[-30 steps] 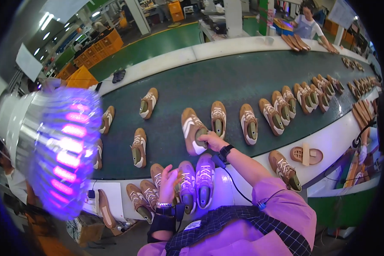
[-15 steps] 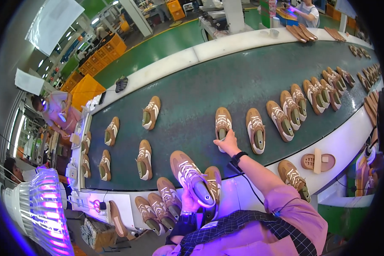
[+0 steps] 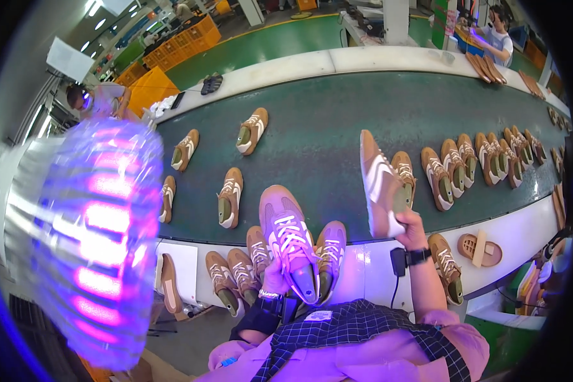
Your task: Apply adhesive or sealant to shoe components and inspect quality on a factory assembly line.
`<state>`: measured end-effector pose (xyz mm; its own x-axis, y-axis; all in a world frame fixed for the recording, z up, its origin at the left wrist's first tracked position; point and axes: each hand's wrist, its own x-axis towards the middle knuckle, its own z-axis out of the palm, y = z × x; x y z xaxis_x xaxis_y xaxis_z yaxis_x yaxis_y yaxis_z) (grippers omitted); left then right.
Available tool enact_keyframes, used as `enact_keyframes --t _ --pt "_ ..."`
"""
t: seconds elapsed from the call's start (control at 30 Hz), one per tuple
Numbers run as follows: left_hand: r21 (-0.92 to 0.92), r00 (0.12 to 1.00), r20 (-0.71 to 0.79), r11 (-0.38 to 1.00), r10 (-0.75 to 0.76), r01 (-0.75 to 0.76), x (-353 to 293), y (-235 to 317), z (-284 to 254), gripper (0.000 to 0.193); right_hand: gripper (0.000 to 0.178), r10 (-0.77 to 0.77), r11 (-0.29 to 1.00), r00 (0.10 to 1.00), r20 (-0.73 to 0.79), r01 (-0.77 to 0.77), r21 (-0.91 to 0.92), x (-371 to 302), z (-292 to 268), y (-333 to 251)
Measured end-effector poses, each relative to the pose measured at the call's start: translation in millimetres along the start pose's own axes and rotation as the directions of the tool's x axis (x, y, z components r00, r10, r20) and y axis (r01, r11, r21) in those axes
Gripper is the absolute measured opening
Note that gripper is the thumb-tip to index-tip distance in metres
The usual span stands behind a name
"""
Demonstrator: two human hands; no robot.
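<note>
Right-hand grip (image 3: 410, 227) is clasping a brown sneaker (image 3: 381, 188), now lifting off the green belt (image 3: 318, 124); left-hand grip (image 3: 275, 276) is holding another sneaker (image 3: 288, 232) above the bench (image 3: 363, 270), leaving neither hand free.

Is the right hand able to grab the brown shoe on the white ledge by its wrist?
Probably not just now: the right hand is holding a raised shoe, so it looks full. The ledge shoe is close, though, and nothing seems to cover it.

laced brown shoe (image 3: 289, 234) | held laces-up | white-striped brown shoe (image 3: 379, 186) | held side-on
</note>
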<state>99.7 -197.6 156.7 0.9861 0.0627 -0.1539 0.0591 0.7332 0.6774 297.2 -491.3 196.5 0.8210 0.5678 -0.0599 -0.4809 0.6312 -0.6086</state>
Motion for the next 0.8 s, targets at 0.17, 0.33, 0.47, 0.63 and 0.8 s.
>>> enact_keyframes --t 0.17,0.33,0.47,0.63,0.8 --pt "-0.208 0.948 0.273 0.953 -0.161 0.222 -4.7 3.6 10.2 0.096 0.084 0.066 0.994 0.990 0.125 -0.076 0.078 -59.4 72.3 -10.7" --pt "-0.147 0.914 0.381 0.967 -0.140 0.209 -9.4 -0.7 18.2 0.100 0.085 -0.024 0.933 0.998 0.061 0.044 -0.357 -92.3 104.2 0.8" --pt "-0.131 0.968 0.242 0.986 -0.067 0.101 -21.6 3.8 20.5 0.098 0.086 -0.003 0.832 0.983 0.182 0.104 -0.544 -94.9 124.4 10.1" --pt "-0.336 0.983 0.171 0.942 0.072 -0.011 -33.7 10.8 23.4 0.077 0.093 -0.259 0.539 0.873 0.413 0.485 -0.689 -85.6 161.6 36.4" --pt "-0.401 0.986 -0.004 0.903 0.168 -0.156 -32.9 4.9 12.6 0.075 0.076 -0.179 0.643 0.910 0.375 0.397 -0.655 -73.4 182.1 59.3"
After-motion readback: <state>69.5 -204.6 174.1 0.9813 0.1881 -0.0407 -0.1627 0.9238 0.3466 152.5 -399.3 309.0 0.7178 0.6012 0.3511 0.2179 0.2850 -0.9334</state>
